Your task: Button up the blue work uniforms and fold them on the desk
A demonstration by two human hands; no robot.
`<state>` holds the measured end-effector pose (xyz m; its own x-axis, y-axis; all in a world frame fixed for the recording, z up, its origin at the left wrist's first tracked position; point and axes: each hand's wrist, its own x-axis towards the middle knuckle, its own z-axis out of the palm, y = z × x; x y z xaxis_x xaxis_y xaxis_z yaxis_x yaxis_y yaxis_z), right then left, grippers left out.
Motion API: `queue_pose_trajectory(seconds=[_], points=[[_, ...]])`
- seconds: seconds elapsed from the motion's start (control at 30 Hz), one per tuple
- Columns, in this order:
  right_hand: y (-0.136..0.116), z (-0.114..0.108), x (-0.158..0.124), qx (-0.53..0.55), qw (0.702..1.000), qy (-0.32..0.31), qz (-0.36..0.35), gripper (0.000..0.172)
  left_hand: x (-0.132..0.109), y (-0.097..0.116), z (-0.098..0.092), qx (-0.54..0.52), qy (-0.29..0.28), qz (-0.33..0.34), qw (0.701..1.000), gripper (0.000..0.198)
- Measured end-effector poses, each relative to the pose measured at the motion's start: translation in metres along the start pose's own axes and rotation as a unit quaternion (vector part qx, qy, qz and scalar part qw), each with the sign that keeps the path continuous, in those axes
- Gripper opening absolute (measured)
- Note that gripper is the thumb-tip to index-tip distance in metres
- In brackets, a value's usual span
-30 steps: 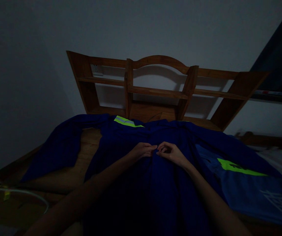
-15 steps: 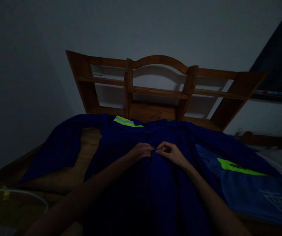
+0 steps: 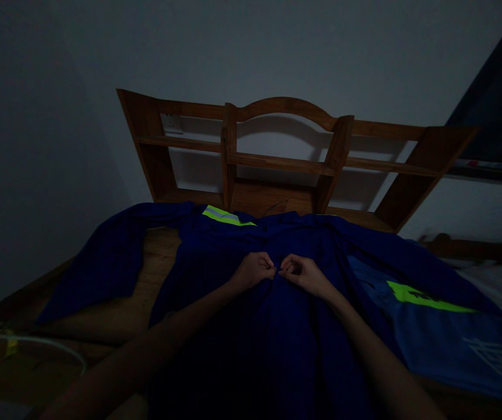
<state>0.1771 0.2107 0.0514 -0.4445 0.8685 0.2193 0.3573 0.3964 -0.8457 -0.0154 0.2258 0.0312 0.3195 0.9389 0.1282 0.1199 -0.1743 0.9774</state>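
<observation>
A dark blue work jacket [image 3: 216,326] with a yellow-green and grey reflective strip [image 3: 227,216] lies spread over a wooden desk, its sleeves out to both sides. At the middle of its front, my left hand [image 3: 256,270] is closed, fingertips pinching the cloth along the front edge. Just to the right, my right hand [image 3: 302,272] pinches the same front edge, thumb against curled fingers. Only a small gap parts the two hands. Whether a button lies between the fingers is too dark to tell.
Behind the jacket stands a wooden shelf rack [image 3: 283,166] against a pale wall. A lighter blue cloth [image 3: 456,350] with a yellow-green patch lies at right, partly under the sleeve. A pale cable [image 3: 53,343] curves over the desk [image 3: 159,256] at left.
My left hand's fingers have curled in more and its wrist has turned slightly. The right hand has shifted barely to the right; the jacket lies almost the same.
</observation>
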Motion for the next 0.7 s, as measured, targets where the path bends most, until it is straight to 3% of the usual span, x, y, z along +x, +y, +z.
queue_pose_trajectory(seconds=[0.13,0.37,0.7], points=[[-0.0012,0.0009,-0.0017,-0.063,0.997,0.028,-0.018,0.015,-0.0025,0.0028,0.0001,0.041,-0.007,0.058,0.997,0.012],[0.0021,-0.0019,0.0012,-0.001,1.000,0.021,0.002,0.015,0.0018,0.0078,0.0020,-0.002,-0.059,-0.032,0.998,0.028],[0.0032,-0.0033,0.0053,0.064,0.997,0.040,0.017,0.019,0.0012,0.0078,-0.0029,0.001,-0.083,-0.020,0.996,0.036]])
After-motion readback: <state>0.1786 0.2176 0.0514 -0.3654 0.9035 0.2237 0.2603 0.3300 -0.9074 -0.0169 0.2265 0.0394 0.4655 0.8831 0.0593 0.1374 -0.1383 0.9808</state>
